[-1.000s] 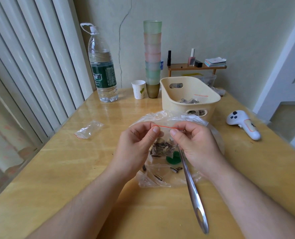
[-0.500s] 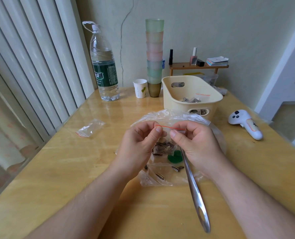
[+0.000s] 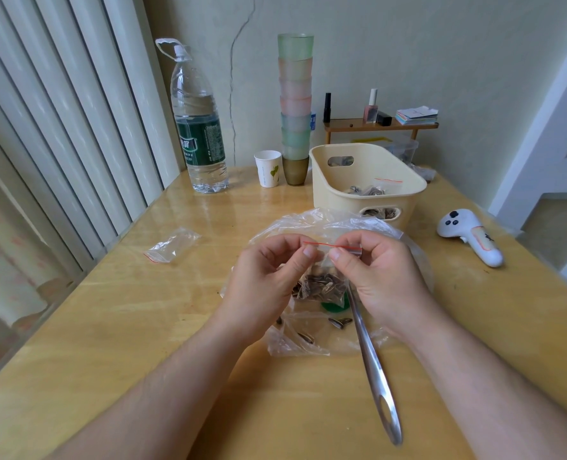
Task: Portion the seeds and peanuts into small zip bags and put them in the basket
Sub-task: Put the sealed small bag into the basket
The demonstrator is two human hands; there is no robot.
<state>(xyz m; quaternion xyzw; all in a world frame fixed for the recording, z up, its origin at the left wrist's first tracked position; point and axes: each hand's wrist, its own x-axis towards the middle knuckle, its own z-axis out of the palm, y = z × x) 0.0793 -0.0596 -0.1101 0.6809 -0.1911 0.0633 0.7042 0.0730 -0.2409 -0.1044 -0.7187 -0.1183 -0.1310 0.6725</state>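
Note:
A small zip bag (image 3: 323,287) filled with striped sunflower seeds hangs between my hands over the middle of the table. My left hand (image 3: 268,280) pinches the left end of its red zip strip and my right hand (image 3: 380,277) pinches the right end. Under them lies a large clear plastic bag (image 3: 312,340) with a few loose seeds and something green inside. A metal spoon (image 3: 375,370) rests with its handle toward me. The cream basket (image 3: 351,180) stands behind, holding filled seed bags. An empty small zip bag (image 3: 170,245) lies at the left.
At the back stand a large water bottle (image 3: 199,127), a paper cup (image 3: 268,168), a tall stack of coloured cups (image 3: 295,104) and a small wooden shelf (image 3: 380,126) with bottles. A white controller (image 3: 471,234) lies at the right. Vertical blinds line the left.
My hands have lifted the seed bag slightly and my fingers have shifted along the red zip strip. The view has tilted a little.

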